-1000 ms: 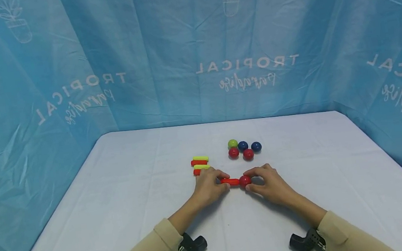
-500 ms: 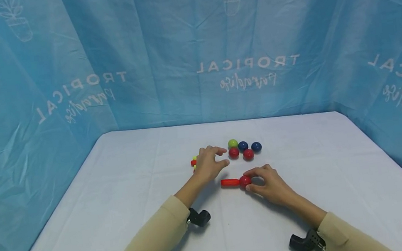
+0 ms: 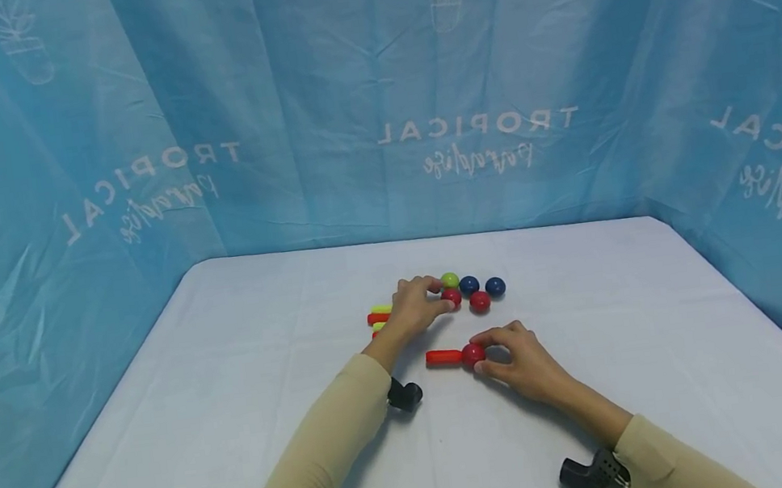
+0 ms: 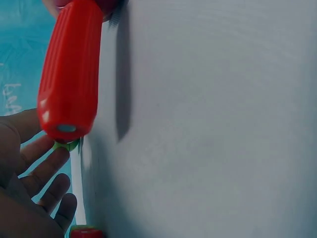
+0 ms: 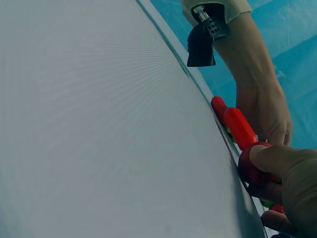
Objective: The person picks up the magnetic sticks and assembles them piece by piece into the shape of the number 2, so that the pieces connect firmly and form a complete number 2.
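The held ball (image 3: 473, 355) and its stick (image 3: 443, 358) are coloured red; the blue curtain (image 3: 339, 63) is printed with white lettering (image 3: 482, 124).

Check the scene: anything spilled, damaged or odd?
Nothing looks spilled or damaged; the right hand holds a red ball in line with a red stick. Only the blue curtain beyond the table looks odd: its lettering reads mirrored.

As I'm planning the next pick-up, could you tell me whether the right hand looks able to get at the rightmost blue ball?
Probably not without letting go: the right hand pinches a red ball at the end of a red stick, though the way to the blue ball looks free.
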Demonstrator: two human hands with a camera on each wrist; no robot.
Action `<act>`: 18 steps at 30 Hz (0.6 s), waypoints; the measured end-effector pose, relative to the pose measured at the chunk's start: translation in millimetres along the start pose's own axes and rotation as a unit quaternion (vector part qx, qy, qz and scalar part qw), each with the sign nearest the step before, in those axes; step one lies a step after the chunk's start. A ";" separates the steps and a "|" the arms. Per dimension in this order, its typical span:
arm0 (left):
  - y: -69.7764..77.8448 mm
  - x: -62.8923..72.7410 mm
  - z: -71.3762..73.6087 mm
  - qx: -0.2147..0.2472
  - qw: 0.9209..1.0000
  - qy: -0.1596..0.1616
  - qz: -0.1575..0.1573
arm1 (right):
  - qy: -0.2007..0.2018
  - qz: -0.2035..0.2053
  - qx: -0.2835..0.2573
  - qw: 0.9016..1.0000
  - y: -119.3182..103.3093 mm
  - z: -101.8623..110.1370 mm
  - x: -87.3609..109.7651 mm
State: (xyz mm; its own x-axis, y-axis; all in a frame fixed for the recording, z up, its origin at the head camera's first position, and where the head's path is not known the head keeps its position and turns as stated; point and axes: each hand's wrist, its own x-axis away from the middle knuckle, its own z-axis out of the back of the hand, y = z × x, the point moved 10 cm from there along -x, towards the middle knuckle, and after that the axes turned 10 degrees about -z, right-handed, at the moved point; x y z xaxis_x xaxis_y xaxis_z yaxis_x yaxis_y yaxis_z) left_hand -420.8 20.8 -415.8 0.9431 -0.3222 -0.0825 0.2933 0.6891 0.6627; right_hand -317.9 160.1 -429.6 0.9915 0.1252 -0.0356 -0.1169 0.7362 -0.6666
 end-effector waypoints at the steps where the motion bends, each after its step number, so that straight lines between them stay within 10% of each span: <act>1: 0.3 -0.8 -1.3 -0.002 1.000 -0.001 0.001 | 0.000 0.000 0.002 1.000 -0.2 0.0 -0.1; 18: 3.8 -8.2 -8.0 -0.047 0.999 0.011 -0.008 | 0.006 0.001 -0.001 1.000 0.1 -0.4 0.3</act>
State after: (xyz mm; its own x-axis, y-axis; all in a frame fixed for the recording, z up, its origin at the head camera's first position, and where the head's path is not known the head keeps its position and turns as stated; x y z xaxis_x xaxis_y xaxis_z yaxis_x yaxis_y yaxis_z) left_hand -426.1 31.3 -418.6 0.9410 -0.3204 -0.1088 0.3208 0.7422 0.5884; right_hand -317.5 160.0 -430.0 0.9919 0.1184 -0.0467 -0.1191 0.7346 -0.6679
